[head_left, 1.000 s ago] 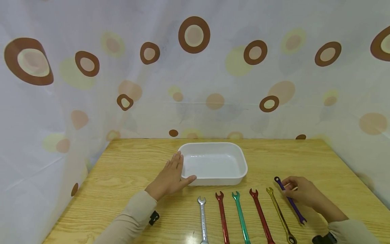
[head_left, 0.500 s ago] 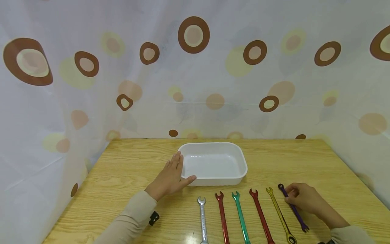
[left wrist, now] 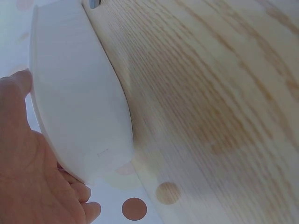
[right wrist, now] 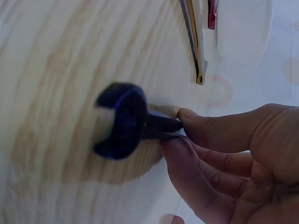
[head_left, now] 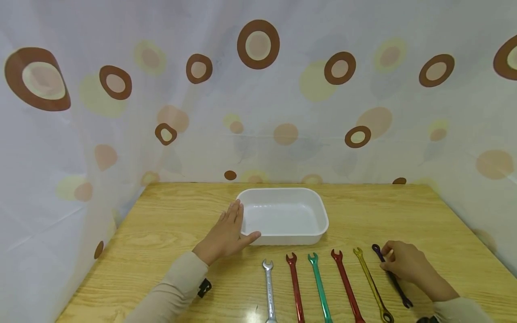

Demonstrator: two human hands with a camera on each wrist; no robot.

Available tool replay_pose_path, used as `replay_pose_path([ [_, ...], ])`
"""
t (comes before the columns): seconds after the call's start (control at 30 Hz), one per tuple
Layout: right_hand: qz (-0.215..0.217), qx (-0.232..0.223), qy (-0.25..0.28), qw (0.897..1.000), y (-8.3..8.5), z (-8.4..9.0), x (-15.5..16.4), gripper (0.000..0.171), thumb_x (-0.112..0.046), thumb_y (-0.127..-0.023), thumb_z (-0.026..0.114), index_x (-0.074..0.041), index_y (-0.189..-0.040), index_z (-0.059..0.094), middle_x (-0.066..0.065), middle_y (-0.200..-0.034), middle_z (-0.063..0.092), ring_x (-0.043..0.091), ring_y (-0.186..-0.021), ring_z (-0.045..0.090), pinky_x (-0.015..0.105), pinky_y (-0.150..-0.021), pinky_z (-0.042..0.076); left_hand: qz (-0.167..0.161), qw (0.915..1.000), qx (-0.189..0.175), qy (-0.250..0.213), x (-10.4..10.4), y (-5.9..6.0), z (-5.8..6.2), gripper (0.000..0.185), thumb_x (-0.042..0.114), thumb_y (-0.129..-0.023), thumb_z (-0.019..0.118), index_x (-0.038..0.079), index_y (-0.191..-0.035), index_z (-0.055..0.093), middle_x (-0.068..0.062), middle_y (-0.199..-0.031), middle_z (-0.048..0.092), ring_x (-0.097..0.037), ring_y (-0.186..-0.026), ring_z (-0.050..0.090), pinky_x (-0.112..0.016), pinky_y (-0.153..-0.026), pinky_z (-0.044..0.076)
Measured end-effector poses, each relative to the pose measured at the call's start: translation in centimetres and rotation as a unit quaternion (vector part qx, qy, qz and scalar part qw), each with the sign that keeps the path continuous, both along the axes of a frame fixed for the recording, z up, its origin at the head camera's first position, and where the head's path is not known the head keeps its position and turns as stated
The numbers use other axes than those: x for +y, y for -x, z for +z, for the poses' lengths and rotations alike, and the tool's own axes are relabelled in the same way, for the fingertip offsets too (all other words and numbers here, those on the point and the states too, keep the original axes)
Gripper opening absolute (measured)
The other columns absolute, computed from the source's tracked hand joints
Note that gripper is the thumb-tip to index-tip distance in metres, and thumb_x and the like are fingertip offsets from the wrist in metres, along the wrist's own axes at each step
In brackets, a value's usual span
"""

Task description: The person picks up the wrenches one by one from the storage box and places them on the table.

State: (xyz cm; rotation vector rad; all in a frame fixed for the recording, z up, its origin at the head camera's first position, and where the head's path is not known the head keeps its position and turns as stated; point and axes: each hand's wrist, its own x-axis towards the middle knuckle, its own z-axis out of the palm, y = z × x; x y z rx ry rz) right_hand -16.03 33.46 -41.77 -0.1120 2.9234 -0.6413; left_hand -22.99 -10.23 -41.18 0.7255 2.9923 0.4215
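My right hand (head_left: 409, 264) pinches a dark purple combination wrench (head_left: 397, 287) between thumb and fingers, near its ring end. In the right wrist view the open end of the purple wrench (right wrist: 128, 122) points toward the camera, close over the wood. My left hand (head_left: 226, 235) rests at the near left corner of a white rectangular tray (head_left: 282, 240), fingers straight along its side and thumb at the front rim. The left wrist view shows that thumb and those fingers against the rim of the tray (left wrist: 79, 93).
Left of the purple wrench lie a gold wrench (head_left: 370, 280), a red wrench (head_left: 346, 285), a green wrench (head_left: 320, 287), another red wrench (head_left: 295, 287) and a silver wrench (head_left: 269, 291), roughly side by side. A patterned sheet (head_left: 282, 103) hangs behind the wooden table (head_left: 169, 215).
My right hand has moved slightly toward me and right, bringing the purple wrench down beside the gold one. The left hand and the tray have stayed put.
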Motion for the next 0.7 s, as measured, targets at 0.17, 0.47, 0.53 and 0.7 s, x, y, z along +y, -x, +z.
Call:
replay_pose_path([
  [0.17, -0.002, -0.010, 0.007, 1.000, -0.10, 0.05, 0.05, 0.031, -0.011, -0.083, 0.073, 0.009, -0.101, 0.060, 0.007, -0.079, 0.067, 0.015, -0.058, 0.061, 0.034, -0.052, 0.050, 0.000, 1.0000, 0.002, 0.005, 0.07, 0.08, -0.06, 0.100, 0.071, -0.091, 0.033, -0.006, -0.151, 0.011, -0.019, -0.159, 0.002, -0.033, -0.147, 0.004, -0.048, -0.118, 0.013],
  [0.47, -0.006, -0.015, 0.013, 1.000, -0.10, 0.16, 0.23, 0.032, -0.012, -0.082, 0.073, 0.009, -0.102, 0.060, 0.007, -0.080, 0.067, 0.015, -0.059, 0.061, 0.034, -0.052, 0.050, 0.000, 1.0000, 0.000, 0.005, 0.16, -0.04, 0.08, 0.099, 0.070, -0.092, 0.035, -0.006, -0.151, 0.011, -0.020, -0.159, 0.003, -0.033, -0.147, 0.005, -0.048, -0.117, 0.013],
  [0.53, -0.007, -0.017, 0.015, 1.000, -0.12, 0.15, 0.21, 0.032, -0.012, -0.083, 0.073, 0.009, -0.103, 0.060, 0.007, -0.080, 0.067, 0.015, -0.059, 0.061, 0.034, -0.052, 0.050, 0.001, 1.0000, 0.001, 0.006, 0.13, 0.00, 0.06, 0.099, 0.070, -0.092, 0.035, -0.006, -0.151, 0.011, -0.020, -0.159, 0.002, -0.033, -0.147, 0.005, -0.048, -0.118, 0.013],
  [0.7, -0.001, -0.021, 0.003, 1.000, -0.07, 0.10, 0.06, 0.032, -0.017, -0.084, 0.073, 0.007, -0.101, 0.061, 0.007, -0.081, 0.067, 0.017, -0.063, 0.062, 0.037, -0.055, 0.051, 0.001, 0.9999, 0.006, 0.009, -0.06, 0.07, -0.20, 0.099, 0.069, -0.092, 0.035, -0.007, -0.150, 0.009, -0.021, -0.159, 0.002, -0.034, -0.147, 0.005, -0.047, -0.118, 0.013],
])
